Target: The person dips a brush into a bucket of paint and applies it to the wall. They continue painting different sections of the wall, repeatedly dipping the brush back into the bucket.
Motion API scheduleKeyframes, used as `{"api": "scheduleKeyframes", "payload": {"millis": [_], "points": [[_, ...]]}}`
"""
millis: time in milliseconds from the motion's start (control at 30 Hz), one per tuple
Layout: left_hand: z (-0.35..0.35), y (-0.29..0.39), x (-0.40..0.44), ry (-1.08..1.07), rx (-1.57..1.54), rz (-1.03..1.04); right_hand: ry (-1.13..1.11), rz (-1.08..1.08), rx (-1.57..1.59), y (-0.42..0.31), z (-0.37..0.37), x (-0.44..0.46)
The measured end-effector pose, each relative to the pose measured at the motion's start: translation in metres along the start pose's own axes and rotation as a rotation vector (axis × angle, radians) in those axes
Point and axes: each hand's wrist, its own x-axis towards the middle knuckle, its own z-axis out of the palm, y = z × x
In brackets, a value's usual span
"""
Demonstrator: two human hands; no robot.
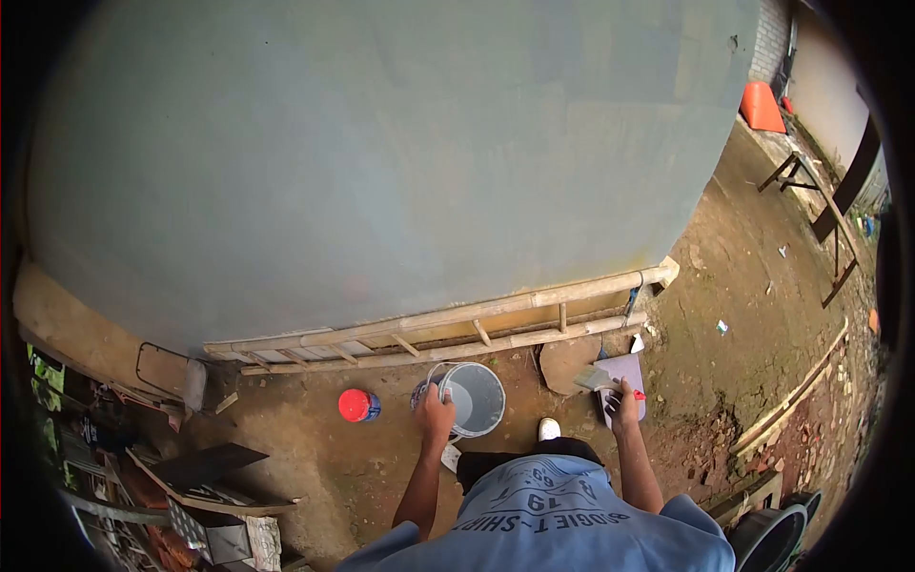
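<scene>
My left hand [436,416] is closed at the near left side of a grey bucket [489,421], gripping it at the rim or wire handle; which of these I cannot tell. Pale grey material lies inside the bucket. My right hand [624,408] is closed around what looks like a putty knife [595,379], its broad pale blade pointing left and a red handle end showing at the right. Beneath the right hand is a flat greyish-purple board [629,370]. A small tub with a red lid [354,405] stands on the ground left of the bucket.
A bamboo ladder [410,345] lies along the foot of the grey-green wall [381,172]. A brown flat piece [562,367] rests by the board. Scrap boards [205,467] sit at lower left, dark tubs [770,541] at lower right, and a wooden frame [834,214] at far right.
</scene>
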Motion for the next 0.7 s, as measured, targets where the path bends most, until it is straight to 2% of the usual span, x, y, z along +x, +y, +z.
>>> {"api": "scheduleKeyframes", "payload": {"millis": [167, 200, 367, 467, 500, 567, 667, 700], "points": [[0.014, 0.049, -0.015, 0.109, -0.108, -0.011, -0.047, -0.151, 0.013, -0.067, 0.000, 0.006], [0.010, 0.065, -0.017, 0.110, -0.157, -0.079, -0.122, -0.179, 0.019, -0.076, 0.006, 0.004], [0.000, 0.115, -0.025, 0.164, -0.303, -0.051, -0.429, -0.260, 0.003, -0.107, 0.051, -0.039], [-0.001, 0.137, -0.028, 0.159, -0.355, 0.002, -0.506, -0.397, -0.279, -0.103, 0.070, -0.054], [-0.002, 0.145, -0.027, 0.159, -0.378, 0.005, -0.575, -0.360, -0.407, -0.104, 0.075, -0.056], [-0.005, 0.156, -0.029, 0.148, -0.419, 0.008, -0.594, -0.657, -0.593, -0.105, 0.094, -0.067], [-0.016, 0.171, -0.029, 0.160, -0.470, 0.035, -0.721, -0.664, -0.770, -0.117, 0.114, -0.072], [-0.019, 0.175, -0.028, 0.166, -0.489, 0.046, -0.687, -0.709, -0.888, -0.122, 0.120, -0.075]]}}
